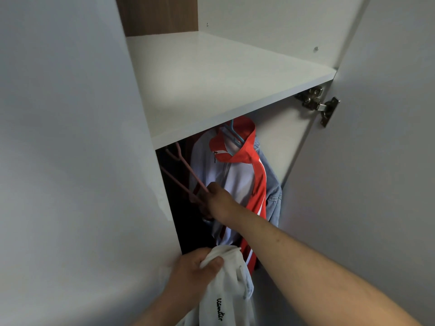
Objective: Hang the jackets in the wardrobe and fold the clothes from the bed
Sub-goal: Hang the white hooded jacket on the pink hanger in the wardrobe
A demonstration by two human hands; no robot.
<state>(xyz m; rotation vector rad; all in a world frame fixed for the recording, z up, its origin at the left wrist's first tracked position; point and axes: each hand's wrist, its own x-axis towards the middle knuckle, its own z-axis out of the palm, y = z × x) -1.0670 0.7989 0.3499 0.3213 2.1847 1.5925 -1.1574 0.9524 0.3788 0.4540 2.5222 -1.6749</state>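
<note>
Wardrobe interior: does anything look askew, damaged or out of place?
Nothing looks damaged or spilled. Only the pink hanger sits steeply tilted and bare, because the right hand grips its lower end. The red and white jacket hangs normally on its blue hanger.

**Fixtures Noted**

A white shelf (pixel 223 90) spans the upper compartment. A brown wood-grain panel (pixel 155 15) stands behind it, upper left. A metal hinge (pixel 317 103) sits just under the shelf's right end, joined to the open door (pixel 388 161). A small round fitting (pixel 316 48) shows on the wall above.
</note>
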